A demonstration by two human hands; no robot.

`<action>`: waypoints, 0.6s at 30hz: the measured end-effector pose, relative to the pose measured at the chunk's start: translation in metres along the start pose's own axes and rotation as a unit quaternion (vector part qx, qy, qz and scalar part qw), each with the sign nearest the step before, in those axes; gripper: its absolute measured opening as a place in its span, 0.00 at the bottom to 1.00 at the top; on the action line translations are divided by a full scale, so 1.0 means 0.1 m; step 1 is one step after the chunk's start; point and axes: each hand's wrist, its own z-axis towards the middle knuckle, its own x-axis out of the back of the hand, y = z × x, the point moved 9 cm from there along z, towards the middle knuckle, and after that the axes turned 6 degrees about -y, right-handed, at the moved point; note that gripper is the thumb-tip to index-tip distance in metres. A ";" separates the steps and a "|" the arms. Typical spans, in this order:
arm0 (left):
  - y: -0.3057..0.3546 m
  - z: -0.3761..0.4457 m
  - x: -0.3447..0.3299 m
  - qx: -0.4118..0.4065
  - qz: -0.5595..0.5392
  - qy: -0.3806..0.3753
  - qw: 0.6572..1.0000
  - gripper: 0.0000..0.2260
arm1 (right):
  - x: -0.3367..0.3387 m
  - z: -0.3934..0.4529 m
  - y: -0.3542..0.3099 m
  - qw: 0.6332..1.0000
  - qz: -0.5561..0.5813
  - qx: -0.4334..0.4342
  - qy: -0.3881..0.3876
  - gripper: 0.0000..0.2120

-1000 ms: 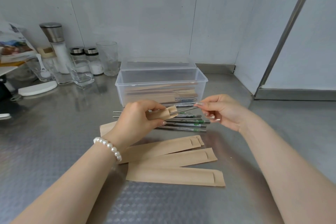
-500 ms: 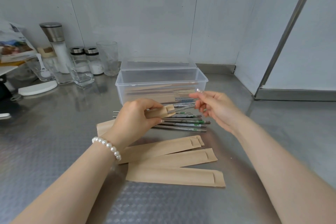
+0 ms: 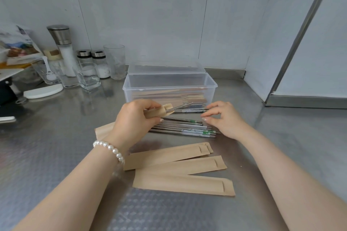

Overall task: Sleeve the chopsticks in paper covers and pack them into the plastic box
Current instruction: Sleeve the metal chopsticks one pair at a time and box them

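Observation:
My left hand (image 3: 134, 120) grips a brown paper sleeve (image 3: 161, 111) with a steel chopstick (image 3: 181, 107) sticking out of its open end toward the right. My right hand (image 3: 223, 118) hovers with fingers apart over the right ends of several loose steel chopsticks (image 3: 187, 127) lying on the counter; it holds nothing. Behind them stands the clear plastic box (image 3: 210, 85), open, with several sleeved chopsticks (image 3: 169, 96) inside. Three empty paper sleeves (image 3: 178, 167) lie in front of my hands.
The box's clear lid (image 3: 165, 68) leans behind it. At the back left stand a salt grinder (image 3: 63, 48), two small shakers (image 3: 92, 62), glasses (image 3: 114, 61) and a white lid (image 3: 43, 91). A wall corner and metal door frame (image 3: 300, 35) close the right side.
My right hand let go of the chopstick sticking out of the sleeve and moved down onto the loose chopsticks. My left hand kept hold of the sleeve.

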 end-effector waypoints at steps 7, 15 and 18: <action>0.01 0.00 -0.06 -0.009 0.006 -0.014 1.000 0.13 | -0.05 0.03 0.05 1.000 -0.001 -0.024 -0.019 0.16; -0.03 0.01 -0.09 0.000 0.002 -0.028 1.000 0.13 | -0.07 0.02 -0.13 0.996 0.080 0.011 -0.033 0.15; -0.04 0.01 -0.12 0.000 0.001 -0.035 0.999 0.13 | -0.15 0.04 -0.16 0.999 0.016 0.011 -0.034 0.11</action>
